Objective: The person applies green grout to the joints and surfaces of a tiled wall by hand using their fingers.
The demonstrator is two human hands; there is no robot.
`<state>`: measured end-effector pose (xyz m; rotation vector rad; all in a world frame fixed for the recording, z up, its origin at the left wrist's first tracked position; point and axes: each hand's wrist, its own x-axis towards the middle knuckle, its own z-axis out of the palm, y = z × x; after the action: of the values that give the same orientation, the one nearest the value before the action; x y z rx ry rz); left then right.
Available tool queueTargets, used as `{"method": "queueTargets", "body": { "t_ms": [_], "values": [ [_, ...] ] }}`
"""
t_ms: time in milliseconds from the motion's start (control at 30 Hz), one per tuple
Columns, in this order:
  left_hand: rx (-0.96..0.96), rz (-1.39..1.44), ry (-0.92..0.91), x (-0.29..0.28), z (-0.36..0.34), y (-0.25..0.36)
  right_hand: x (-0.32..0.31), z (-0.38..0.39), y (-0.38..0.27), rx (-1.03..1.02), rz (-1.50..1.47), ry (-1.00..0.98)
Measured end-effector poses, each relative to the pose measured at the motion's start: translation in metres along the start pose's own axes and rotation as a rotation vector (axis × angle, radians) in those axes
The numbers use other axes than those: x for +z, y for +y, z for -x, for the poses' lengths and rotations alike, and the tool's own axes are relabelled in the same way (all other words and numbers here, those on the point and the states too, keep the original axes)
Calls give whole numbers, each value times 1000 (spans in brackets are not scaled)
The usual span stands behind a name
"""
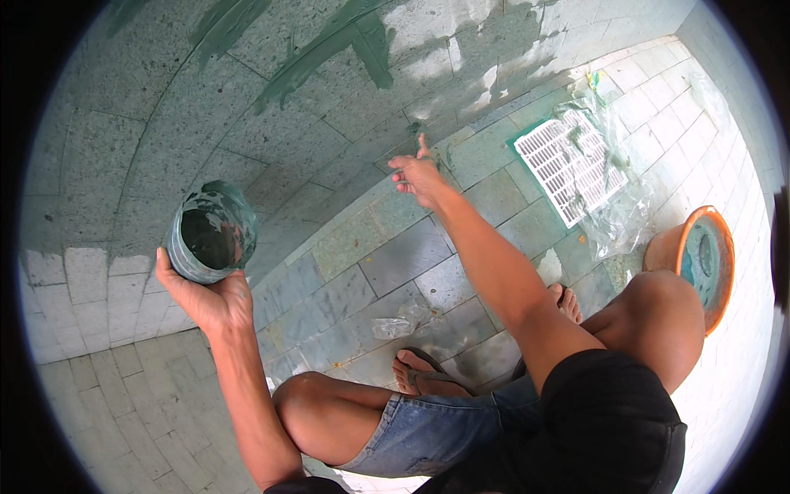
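My left hand (212, 303) is wrapped around the lower side of a round, cut-off plastic container (243, 210). It is tilted, so its mouth faces me. Inside lies dark green paste (206, 235), and paler smears coat its inner wall. My right hand (418, 177) reaches forward to the foot of the stone-tiled wall (271, 132). One of its fingers stretches toward a small green dab (414, 128) on the wall, while the others are partly bent and apart. No tool shows in it. Wide strokes of green paste (370, 49) mark the wall above.
A white slotted plastic grate (572, 169) and crumpled clear plastic film (621, 218) lie on the tiled floor. An orange basin (726, 272) with bluish-green contents stands by my right knee. More clear plastic (403, 321) lies near my sandalled foot (424, 375).
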<state>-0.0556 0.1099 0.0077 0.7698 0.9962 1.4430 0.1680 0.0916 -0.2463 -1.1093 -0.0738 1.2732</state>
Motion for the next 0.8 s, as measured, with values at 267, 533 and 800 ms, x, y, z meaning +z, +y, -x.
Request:
{"method": "queueTargets", "body": {
  "t_ms": [267,533,800],
  "values": [
    [3,-10,-13,-7,-1,1,8,1,10,-27,127,8],
    [-11,19,-30,-7,0,4,-8,-6,21,-49,6,94],
    [-2,29,-48,-8,1,5,-29,-38,38,-45,583,25]
  ]
}}
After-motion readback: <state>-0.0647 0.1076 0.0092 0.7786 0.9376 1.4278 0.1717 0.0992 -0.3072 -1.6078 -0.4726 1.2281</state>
